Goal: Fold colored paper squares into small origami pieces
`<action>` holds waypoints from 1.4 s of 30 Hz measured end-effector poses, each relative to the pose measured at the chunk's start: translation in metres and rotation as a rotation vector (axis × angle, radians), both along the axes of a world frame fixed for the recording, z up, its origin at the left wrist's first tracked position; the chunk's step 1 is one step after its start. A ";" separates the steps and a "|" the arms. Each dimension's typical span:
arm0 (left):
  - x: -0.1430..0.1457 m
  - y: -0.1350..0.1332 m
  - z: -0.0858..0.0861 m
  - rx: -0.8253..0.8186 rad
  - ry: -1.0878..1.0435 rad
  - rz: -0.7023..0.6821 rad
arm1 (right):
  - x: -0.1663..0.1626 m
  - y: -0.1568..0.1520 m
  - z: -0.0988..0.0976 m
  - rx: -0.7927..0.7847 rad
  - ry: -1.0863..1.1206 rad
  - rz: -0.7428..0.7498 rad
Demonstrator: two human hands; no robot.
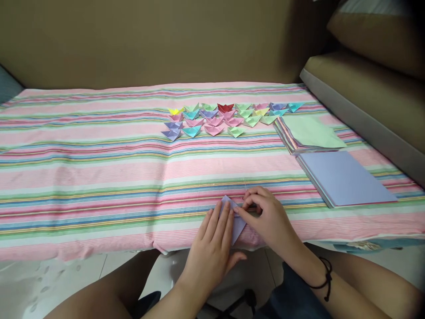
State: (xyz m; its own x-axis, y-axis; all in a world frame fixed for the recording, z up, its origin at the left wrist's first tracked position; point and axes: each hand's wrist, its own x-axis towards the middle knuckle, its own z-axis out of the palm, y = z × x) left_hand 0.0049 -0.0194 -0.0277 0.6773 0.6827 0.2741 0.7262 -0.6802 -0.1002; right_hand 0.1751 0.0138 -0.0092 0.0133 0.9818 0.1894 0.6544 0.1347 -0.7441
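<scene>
Here, a small lilac sheet of paper (237, 226) lies at the near edge of the worktop (83, 177), partly folded, with one pointed tip showing just past the fingers. Our left hand (212, 241) lies flat on it, fingers stretched and close together, pressing it down, not closed around anything. Our right hand (269, 218) curls in from the other side, and its grip is narrow: thumb and first fingers seem to pinch a folded edge of the sheet.

We judge the paper very light, thin and easily creased. It will slide on the cloth unless held down, and a careless pinch would leave a mark. It is best held by its corners and folded edges, with a flat palm or fingers keeping the rest in place.

A striped cloth (99, 133) in pink, green and blue covers the worktop. To the right of the hands lie two stacks of square paper, touching or nearly so: the near stack (345, 177) has a lilac sheet on top, and the far stack (310, 132) a pale green one. Farther back sit the folded paper shapes (226, 117) in loose rows. We count about twenty-five, and only one is red. Some overlap, so the count may be off by one or two.
</scene>
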 end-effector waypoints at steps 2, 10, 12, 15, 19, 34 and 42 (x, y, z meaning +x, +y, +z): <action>0.000 0.001 0.000 -0.001 -0.004 -0.002 | 0.000 0.000 0.001 -0.008 -0.011 -0.017; 0.000 0.002 0.002 -0.035 -0.003 -0.016 | 0.000 0.000 0.004 -0.008 -0.023 -0.020; 0.000 0.002 0.003 -0.042 -0.001 -0.022 | 0.000 0.000 0.005 -0.009 -0.014 0.000; 0.000 0.002 0.004 -0.046 0.003 -0.034 | 0.002 0.000 0.006 -0.021 -0.009 0.032; 0.001 0.002 0.005 -0.032 0.024 -0.033 | 0.003 0.000 0.008 -0.031 -0.018 0.046; 0.001 0.004 0.010 -0.119 -0.037 -0.050 | 0.028 0.006 0.016 -0.240 0.270 0.149; 0.002 0.004 0.009 -0.103 -0.041 -0.049 | 0.021 0.003 0.011 -0.020 0.107 0.320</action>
State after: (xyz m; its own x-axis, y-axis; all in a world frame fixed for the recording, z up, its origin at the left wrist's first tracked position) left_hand 0.0066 -0.0154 -0.0189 0.7002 0.6751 0.2322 0.6939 -0.7201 0.0013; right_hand 0.1963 0.0173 0.0017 -0.2776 0.9428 0.1843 0.4994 0.3055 -0.8107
